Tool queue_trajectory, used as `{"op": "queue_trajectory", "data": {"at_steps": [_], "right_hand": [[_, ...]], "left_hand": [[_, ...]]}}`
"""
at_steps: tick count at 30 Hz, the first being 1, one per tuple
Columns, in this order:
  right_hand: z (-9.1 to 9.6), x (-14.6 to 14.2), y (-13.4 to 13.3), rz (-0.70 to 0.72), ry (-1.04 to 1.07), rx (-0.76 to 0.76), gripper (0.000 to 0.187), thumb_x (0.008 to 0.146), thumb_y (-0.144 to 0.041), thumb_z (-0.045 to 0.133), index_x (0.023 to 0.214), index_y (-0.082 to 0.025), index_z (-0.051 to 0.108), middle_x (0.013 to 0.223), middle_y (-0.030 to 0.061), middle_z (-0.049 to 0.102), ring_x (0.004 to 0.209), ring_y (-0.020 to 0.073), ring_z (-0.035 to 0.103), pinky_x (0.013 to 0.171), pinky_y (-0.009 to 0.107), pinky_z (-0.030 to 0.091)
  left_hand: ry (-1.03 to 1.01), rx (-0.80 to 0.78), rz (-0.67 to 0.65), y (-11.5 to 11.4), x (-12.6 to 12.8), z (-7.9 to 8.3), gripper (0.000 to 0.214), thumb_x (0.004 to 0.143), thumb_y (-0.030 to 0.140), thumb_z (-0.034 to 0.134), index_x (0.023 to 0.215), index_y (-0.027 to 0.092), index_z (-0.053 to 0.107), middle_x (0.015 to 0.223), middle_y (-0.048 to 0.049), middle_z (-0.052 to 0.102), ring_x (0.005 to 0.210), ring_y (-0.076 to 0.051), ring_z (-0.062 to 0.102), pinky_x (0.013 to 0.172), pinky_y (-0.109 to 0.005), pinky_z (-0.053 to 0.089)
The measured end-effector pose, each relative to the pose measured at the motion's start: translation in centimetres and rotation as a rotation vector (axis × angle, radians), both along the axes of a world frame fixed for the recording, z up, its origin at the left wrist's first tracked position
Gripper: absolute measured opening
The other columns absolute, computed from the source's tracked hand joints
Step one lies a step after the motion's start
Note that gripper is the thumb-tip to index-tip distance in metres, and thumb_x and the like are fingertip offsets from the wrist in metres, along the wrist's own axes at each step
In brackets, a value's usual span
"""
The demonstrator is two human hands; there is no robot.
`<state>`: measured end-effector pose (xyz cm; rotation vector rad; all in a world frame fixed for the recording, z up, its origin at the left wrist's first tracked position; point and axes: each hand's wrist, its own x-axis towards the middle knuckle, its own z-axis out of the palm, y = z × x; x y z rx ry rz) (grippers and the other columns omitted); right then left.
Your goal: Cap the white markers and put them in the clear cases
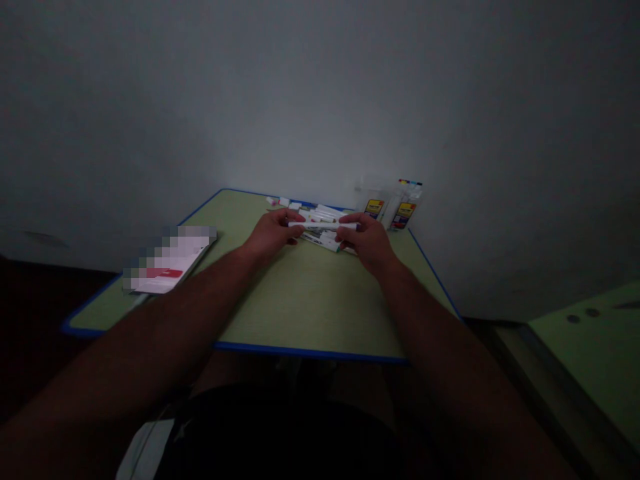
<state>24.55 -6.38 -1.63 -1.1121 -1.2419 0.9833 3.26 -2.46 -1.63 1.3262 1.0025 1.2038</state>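
A white marker pen (323,226) lies level between my two hands, held at both ends. My left hand (274,232) pinches its left end between thumb and fingers. At the other end, the thumb and fingers of my right hand (369,240) are closed on it. Behind and below the held pen, a loose pile of several white markers (327,212) rests on the table, partly hidden by my hands. One marker with a green end (325,244) sits just under the held pen.
The pale green table (310,307) has a blue edge and stands against a grey wall (320,100). Clear packs with yellow labels (404,210) stand at the back right. Small white pieces (284,201) lie at the back. A tablet-like device (175,263), screen partly blurred, is on the left.
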Motion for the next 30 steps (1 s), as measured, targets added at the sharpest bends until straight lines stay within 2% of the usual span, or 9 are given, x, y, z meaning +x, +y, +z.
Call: {"op": "queue_trajectory", "data": {"at_steps": [5,17,25,30], "right_hand": [[0.06,-0.21,-0.2,0.083,0.05,0.068,0.037,0.064,-0.031,0.085,0.094,-0.022,0.065,0.074,-0.001,0.071,0.07,0.0157,0.071,0.056,0.024,0.053],[0.14,-0.32,-0.43,0.098,-0.015,0.066,0.035,0.065,-0.035,0.084,0.094,-0.024,0.067,0.076,-0.0015,0.07,0.074,0.0154,0.071,0.058,0.024,0.052],[0.1,0.05,0.01,-0.078,-0.069,0.039,0.029,0.066,-0.03,0.08,0.091,-0.021,0.069,0.069,-0.0055,0.062,0.056,0.0079,0.055,0.052,0.022,0.05],[0.0,0.17,0.2,-0.126,-0.045,0.0,0.031,0.066,-0.023,0.078,0.094,-0.02,0.066,0.07,-0.0054,0.064,0.053,0.0076,0.055,0.05,0.022,0.049]], "left_hand": [[0.078,0.016,-0.011,-0.03,-0.09,-0.08,0.012,0.068,0.008,0.075,0.072,0.018,0.072,0.069,-0.0036,0.067,0.061,-0.014,0.057,0.056,-0.027,0.049],[0.123,0.02,-0.026,-0.32,0.11,-0.03,0.015,0.069,0.005,0.075,0.075,0.018,0.073,0.072,-0.005,0.069,0.063,-0.015,0.059,0.057,-0.026,0.05],[0.07,0.096,0.017,0.21,0.03,-0.42,0.013,0.066,0.007,0.077,0.073,0.017,0.072,0.07,-0.0033,0.068,0.061,-0.014,0.058,0.056,-0.026,0.049],[0.066,0.147,0.037,0.51,-0.02,-0.66,0.018,0.062,0.008,0.081,0.076,0.017,0.073,0.067,-0.0021,0.067,0.057,-0.012,0.056,0.056,-0.026,0.046]]}}
